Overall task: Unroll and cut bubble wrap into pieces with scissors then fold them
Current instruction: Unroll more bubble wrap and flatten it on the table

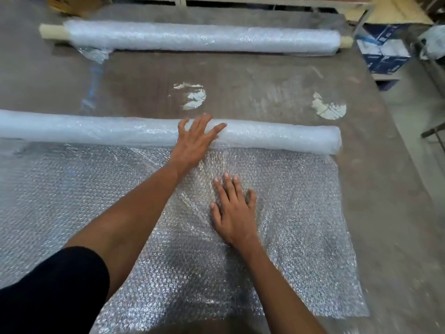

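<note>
left hand (196, 138) – fingers spread flat, pressing the near translucent bubble wrap roll (277, 138); right hand (233, 213) – flat, palm down on the unrolled clear bubble wrap sheet (96, 189) nearer the viewer, gripping nothing; second bubble wrap roll on a cream core (204, 37) lies far across the grey table (265, 75).

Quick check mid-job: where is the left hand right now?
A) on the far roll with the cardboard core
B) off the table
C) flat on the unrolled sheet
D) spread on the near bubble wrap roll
D: the left hand lies with fingers spread on the near bubble wrap roll, while the right hand presses flat on the unrolled sheet.
</note>
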The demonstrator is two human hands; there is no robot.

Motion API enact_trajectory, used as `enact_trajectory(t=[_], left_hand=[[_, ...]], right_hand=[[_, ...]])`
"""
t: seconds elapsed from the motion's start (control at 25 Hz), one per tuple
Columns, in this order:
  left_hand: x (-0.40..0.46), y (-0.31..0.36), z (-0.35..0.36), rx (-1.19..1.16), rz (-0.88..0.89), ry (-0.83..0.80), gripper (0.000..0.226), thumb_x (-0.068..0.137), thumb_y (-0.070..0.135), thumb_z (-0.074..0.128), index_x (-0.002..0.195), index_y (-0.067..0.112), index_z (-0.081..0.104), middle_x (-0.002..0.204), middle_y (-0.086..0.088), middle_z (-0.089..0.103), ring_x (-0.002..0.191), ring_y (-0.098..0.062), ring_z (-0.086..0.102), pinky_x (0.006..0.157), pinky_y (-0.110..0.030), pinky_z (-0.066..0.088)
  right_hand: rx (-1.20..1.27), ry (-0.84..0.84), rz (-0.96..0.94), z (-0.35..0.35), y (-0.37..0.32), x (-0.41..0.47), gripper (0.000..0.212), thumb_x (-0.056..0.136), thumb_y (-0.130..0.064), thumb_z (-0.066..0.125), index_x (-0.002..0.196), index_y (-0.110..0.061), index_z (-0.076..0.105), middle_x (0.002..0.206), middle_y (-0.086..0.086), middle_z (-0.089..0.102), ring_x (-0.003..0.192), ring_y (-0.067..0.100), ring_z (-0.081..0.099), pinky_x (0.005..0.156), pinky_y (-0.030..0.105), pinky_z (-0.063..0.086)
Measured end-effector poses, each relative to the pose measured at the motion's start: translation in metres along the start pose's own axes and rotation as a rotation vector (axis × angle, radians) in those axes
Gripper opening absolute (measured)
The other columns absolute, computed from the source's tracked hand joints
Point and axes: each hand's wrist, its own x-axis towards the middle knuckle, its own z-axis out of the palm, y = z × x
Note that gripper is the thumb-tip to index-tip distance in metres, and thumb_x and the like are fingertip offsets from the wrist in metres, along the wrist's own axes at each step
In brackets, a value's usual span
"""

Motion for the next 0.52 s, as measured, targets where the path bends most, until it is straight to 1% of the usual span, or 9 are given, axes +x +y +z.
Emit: enact_trajectory(t=[0.04,0.08,0.16,0.2,0.24,0.28,0.36,0.44,0.52], left_hand=[[0.001,-0.001,0.001,0.002,-0.018,-0.003,0.099,0.084,0.003,0.083,0.158,0.044,0.031,0.152,-0.009,0.035,0.139,-0.026,0.038,0.105,-0.051,0.026],[0.002,0.000,0.003,-0.006,-0.031,0.003,0.092,0.087,0.008,0.082,0.155,0.045,0.034,0.146,-0.008,0.039,0.132,-0.025,0.040,0.101,-0.050,0.029],[0.001,0.004,0.006,-0.066,-0.034,-0.004,0.057,0.104,0.036,0.065,0.153,0.045,0.038,0.142,-0.005,0.044,0.127,-0.024,0.045,0.099,-0.050,0.033],[0.001,0.005,0.006,-0.091,-0.031,-0.010,0.048,0.108,0.051,0.052,0.153,0.043,0.038,0.143,-0.005,0.044,0.127,-0.025,0.047,0.100,-0.051,0.034],[0.001,0.004,0.005,-0.088,-0.030,-0.010,0.050,0.107,0.060,0.045,0.154,0.042,0.039,0.145,-0.005,0.044,0.128,-0.026,0.048,0.101,-0.052,0.034],[0.000,0.004,0.003,-0.079,-0.030,-0.003,0.054,0.106,0.065,0.044,0.154,0.042,0.039,0.148,-0.006,0.043,0.129,-0.027,0.047,0.102,-0.053,0.035],[-0.004,0.002,0.004,-0.088,-0.006,0.037,0.057,0.103,0.066,0.050,0.155,0.041,0.042,0.154,-0.008,0.040,0.133,-0.028,0.046,0.103,-0.053,0.036],[-0.007,-0.005,0.007,-0.068,0.042,0.051,0.058,0.102,0.063,0.055,0.154,0.041,0.043,0.157,-0.005,0.041,0.132,-0.027,0.047,0.100,-0.051,0.037],[-0.003,-0.009,0.003,-0.072,0.062,0.056,0.056,0.102,0.060,0.056,0.153,0.042,0.043,0.156,-0.001,0.044,0.130,-0.025,0.048,0.098,-0.049,0.037]], right_hand=[[-0.001,0.002,0.012,-0.001,-0.001,0.001,0.066,0.109,-0.054,0.031,0.170,-0.032,0.019,0.179,-0.003,0.011,0.165,0.019,0.005,0.127,0.064,0.009],[0.002,0.001,0.022,-0.004,-0.002,0.003,0.065,0.109,-0.056,0.032,0.168,-0.031,0.022,0.176,-0.003,0.019,0.163,0.019,0.015,0.125,0.064,0.014],[0.020,0.022,0.038,-0.012,-0.004,0.019,0.064,0.107,-0.060,0.034,0.164,-0.030,0.028,0.160,-0.001,0.040,0.146,0.018,0.037,0.119,0.061,0.026],[0.026,0.056,0.050,-0.016,-0.004,0.034,0.064,0.107,-0.060,0.035,0.162,-0.028,0.031,0.151,0.001,0.046,0.138,0.018,0.043,0.117,0.058,0.030],[0.019,0.097,0.065,-0.021,-0.004,0.051,0.062,0.107,-0.058,0.036,0.160,-0.025,0.034,0.148,0.004,0.048,0.136,0.021,0.045,0.117,0.057,0.032],[-0.005,0.125,0.079,-0.023,-0.004,0.068,0.060,0.108,-0.054,0.038,0.158,-0.021,0.037,0.150,0.008,0.049,0.139,0.024,0.045,0.118,0.057,0.033],[-0.068,0.122,0.092,-0.023,-0.003,0.095,0.055,0.109,-0.047,0.039,0.155,-0.016,0.041,0.154,0.012,0.049,0.144,0.028,0.043,0.122,0.056,0.033],[-0.092,0.097,0.102,-0.015,-0.001,0.106,0.058,0.110,-0.049,0.036,0.157,-0.016,0.038,0.160,0.012,0.044,0.149,0.028,0.039,0.123,0.056,0.031],[-0.077,0.073,0.116,-0.007,0.000,0.104,0.065,0.110,-0.058,0.028,0.163,-0.021,0.028,0.171,0.010,0.029,0.159,0.029,0.026,0.126,0.062,0.023]])
